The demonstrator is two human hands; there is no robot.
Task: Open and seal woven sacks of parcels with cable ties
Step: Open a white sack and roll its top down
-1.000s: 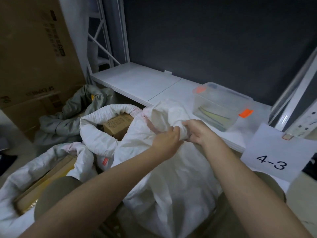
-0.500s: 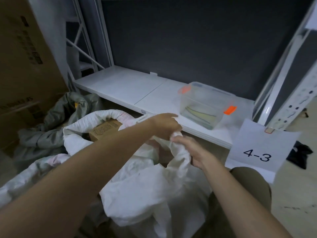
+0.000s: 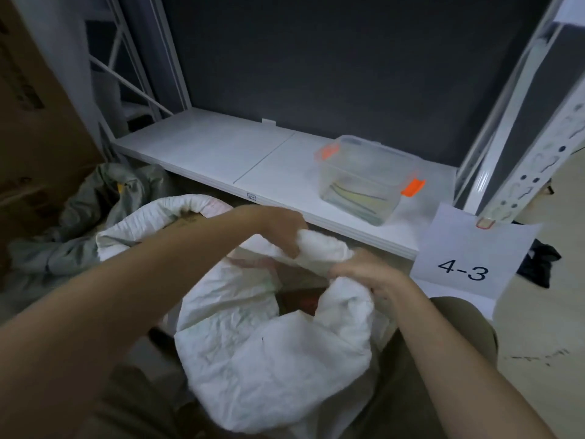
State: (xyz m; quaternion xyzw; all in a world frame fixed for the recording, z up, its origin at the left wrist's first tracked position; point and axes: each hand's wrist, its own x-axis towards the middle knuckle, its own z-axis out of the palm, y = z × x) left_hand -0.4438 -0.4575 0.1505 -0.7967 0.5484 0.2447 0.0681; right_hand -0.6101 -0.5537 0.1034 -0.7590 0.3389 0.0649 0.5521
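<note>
Here the near white woven sack (image 3: pixel 272 353) stands between the person's knees with its mouth pulled open, and something dark reddish-brown shows down inside, too dim to name. The left hand (image 3: pixel 278 229) grips the far rim of the sack, fingers curled into the bunched cloth; the right hand (image 3: pixel 364 274) grips the rim on the right side, fingers closed over the fold. Both forearms cross in from the bottom of the view.

Behind it to the left sits a second white sack (image 3: pixel 152 223), its rim rolled down, with a brown carton (image 3: pixel 186 220) showing in the mouth. Further left lies a slumped grey-green bag (image 3: pixel 95 210). On the low white shelf (image 3: pixel 221 153) stands one clear plastic tub (image 3: pixel 364 179) with orange clips, holding long pale strips that may be cable ties; I cannot tell for sure. The tub is near the shelf's front edge, well apart from the hands.

The left half of the shelf is bare board. A paper sign (image 3: pixel 465 258) reading 4-3 hangs clipped to the white upright (image 3: pixel 531 153) at the right. A large cardboard box (image 3: pixel 34 106) closes off the left side.

Count: two white sacks, one grey bag, one tub, one sign.
</note>
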